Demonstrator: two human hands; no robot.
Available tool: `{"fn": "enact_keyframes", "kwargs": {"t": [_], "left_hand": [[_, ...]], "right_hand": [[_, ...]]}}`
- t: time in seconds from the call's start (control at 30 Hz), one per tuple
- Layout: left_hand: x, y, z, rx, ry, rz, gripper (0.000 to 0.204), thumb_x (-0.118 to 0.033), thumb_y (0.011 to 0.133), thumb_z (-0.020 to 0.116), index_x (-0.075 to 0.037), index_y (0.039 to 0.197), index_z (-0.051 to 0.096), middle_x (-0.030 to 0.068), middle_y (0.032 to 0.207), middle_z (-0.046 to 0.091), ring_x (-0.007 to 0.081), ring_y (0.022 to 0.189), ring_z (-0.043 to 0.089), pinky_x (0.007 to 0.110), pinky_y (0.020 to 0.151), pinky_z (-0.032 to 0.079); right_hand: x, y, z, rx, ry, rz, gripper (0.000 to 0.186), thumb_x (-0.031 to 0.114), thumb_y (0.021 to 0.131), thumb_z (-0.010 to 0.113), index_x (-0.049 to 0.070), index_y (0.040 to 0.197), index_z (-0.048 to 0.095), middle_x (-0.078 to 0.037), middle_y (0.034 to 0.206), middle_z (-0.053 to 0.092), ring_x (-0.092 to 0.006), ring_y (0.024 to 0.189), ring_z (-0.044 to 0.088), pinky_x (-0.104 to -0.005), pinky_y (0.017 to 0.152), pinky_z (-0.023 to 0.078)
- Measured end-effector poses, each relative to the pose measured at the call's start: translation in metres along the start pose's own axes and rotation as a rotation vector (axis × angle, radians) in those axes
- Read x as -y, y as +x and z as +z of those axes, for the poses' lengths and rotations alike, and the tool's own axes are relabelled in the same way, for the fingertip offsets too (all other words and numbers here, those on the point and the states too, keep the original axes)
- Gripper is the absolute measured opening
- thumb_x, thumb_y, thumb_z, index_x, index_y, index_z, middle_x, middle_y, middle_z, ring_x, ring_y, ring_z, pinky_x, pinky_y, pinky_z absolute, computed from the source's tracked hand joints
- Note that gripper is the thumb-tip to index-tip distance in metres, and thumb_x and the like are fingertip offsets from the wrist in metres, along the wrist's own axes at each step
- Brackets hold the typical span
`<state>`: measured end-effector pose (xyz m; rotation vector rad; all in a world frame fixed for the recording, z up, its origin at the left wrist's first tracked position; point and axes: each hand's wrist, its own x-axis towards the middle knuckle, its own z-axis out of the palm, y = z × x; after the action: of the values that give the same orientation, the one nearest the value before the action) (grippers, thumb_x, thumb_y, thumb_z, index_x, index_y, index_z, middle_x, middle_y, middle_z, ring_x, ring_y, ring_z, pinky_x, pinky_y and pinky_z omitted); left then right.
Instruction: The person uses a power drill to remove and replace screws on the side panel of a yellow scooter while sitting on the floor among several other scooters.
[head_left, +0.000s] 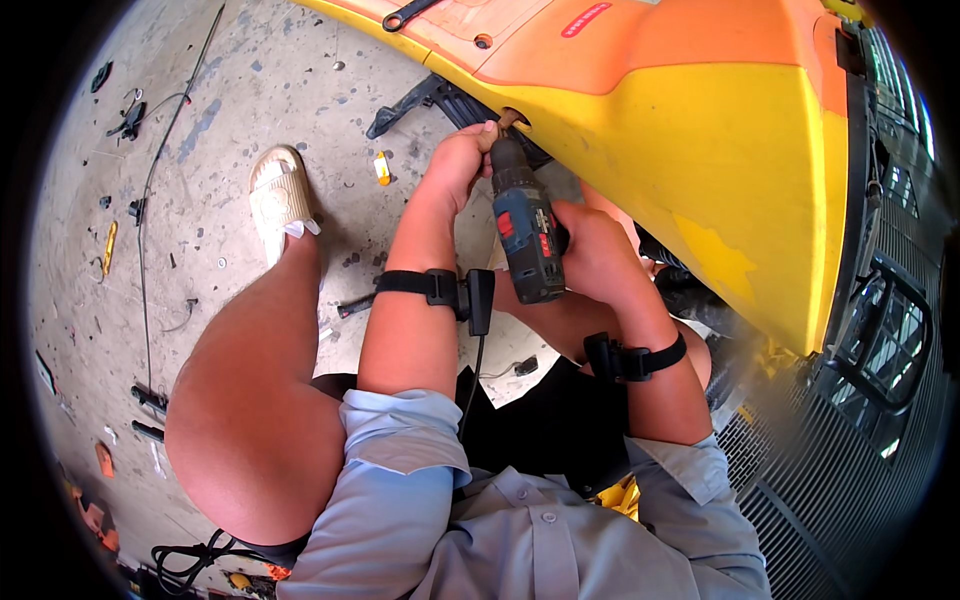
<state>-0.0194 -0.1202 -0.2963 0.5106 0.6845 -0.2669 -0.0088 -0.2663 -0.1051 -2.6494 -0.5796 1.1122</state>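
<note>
Right hand (pixel 598 248): wrapped about the grip of a drill, fingertips mostly hidden behind it. Drill (pixel 530 230): dark body with red parts, held between the forearms, nose pointing up and away from the wearer, toward a hole in the lower edge of a panel. Left hand (pixel 462 165): fingers bent, thumb and fingertips at the drill's nose, just beside the hole; whether they grip the nose or a small piece there, cannot tell. Hole (pixel 516 118): a brownish piece shows in it, contact with the drill unclear. Panel (pixel 690 150): large, yellow along the side, orange on top, paint worn in one patch. Wrench (pixel 398 20): dark, ring end visible, lying on the orange part. Bracket (pixel 415 103): black, on the floor beneath the panel's edge. Forearm straps, two: black, one at left (pixel 410 284), carrying a dark box (pixel 481 300) with a cord, one at right (pixel 640 358). Shirt (pixel 540 530): grey-blue, sleeves rolled. Slipper (pixel 282 192): pale, on a foot to the left. Floor (pixel 235 110): grey, stained. Upon it: a yellow-and-white piece (pixel 382 168) near the left forearm; a long thin cable (pixel 148 200), well to the left; a yellow strip (pixel 109 248) beyond that; an orange scrap (pixel 104 460) lower down. Grille (pixel 800 510): dark, slatted, at lower right.
</note>
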Motion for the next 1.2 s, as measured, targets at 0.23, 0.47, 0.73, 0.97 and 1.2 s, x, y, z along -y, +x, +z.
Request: {"fn": "enact_keyframes", "kwargs": {"t": [0.23, 0.47, 0.73, 0.97, 1.2], "left_hand": [[-0.001, -0.004, 0.000, 0.037, -0.019, -0.015, 0.025, -0.027, 0.106, 0.054, -0.011, 0.088, 0.060, -0.0036, 0.068, 0.047, 0.0104, 0.062, 0.042, 0.025, 0.059, 0.036], [0.001, 0.000, -0.004, 0.119, -0.047, -0.011, 0.031, -0.028, 0.108, 0.051, -0.008, 0.086, 0.060, -0.0034, 0.068, 0.046, 0.0111, 0.062, 0.040, 0.025, 0.060, 0.035], [-0.004, -0.004, -0.004, 0.127, -0.011, 0.004, 0.027, -0.024, 0.107, 0.052, -0.006, 0.090, 0.059, -0.0031, 0.071, 0.046, 0.0104, 0.063, 0.039, 0.025, 0.060, 0.035], [-0.004, -0.005, -0.002, 0.106, -0.009, 0.022, 0.023, -0.023, 0.107, 0.052, -0.005, 0.093, 0.058, -0.0028, 0.072, 0.045, 0.0104, 0.062, 0.038, 0.026, 0.061, 0.035], [-0.005, -0.004, -0.003, 0.123, 0.016, 0.017, 0.026, -0.025, 0.107, 0.051, -0.005, 0.091, 0.057, -0.0028, 0.070, 0.044, 0.0108, 0.063, 0.038, 0.026, 0.061, 0.034]], "right_hand": [[0.000, -0.002, -0.004, -0.071, -0.083, -0.064, 0.027, 0.015, 0.075, 0.077, 0.002, 0.096, 0.066, -0.020, 0.089, 0.071, -0.0400, 0.087, 0.068, -0.0430, 0.076, 0.052], [-0.007, 0.001, 0.002, -0.123, -0.051, -0.041, 0.028, 0.015, 0.074, 0.078, 0.002, 0.095, 0.066, -0.020, 0.085, 0.070, -0.0402, 0.085, 0.067, -0.0441, 0.075, 0.051], [-0.014, 0.002, 0.007, -0.136, -0.131, -0.057, 0.030, 0.018, 0.072, 0.080, 0.001, 0.092, 0.066, -0.020, 0.084, 0.070, -0.0403, 0.084, 0.067, -0.0438, 0.074, 0.051], [-0.012, 0.000, 0.006, -0.153, -0.116, -0.099, 0.028, 0.019, 0.072, 0.078, 0.001, 0.090, 0.066, -0.020, 0.084, 0.070, -0.0408, 0.084, 0.067, -0.0446, 0.075, 0.051], [-0.011, 0.000, 0.007, -0.148, -0.097, -0.099, 0.026, 0.017, 0.072, 0.078, 0.002, 0.090, 0.066, -0.020, 0.084, 0.070, -0.0413, 0.088, 0.066, -0.0452, 0.076, 0.051]]}}
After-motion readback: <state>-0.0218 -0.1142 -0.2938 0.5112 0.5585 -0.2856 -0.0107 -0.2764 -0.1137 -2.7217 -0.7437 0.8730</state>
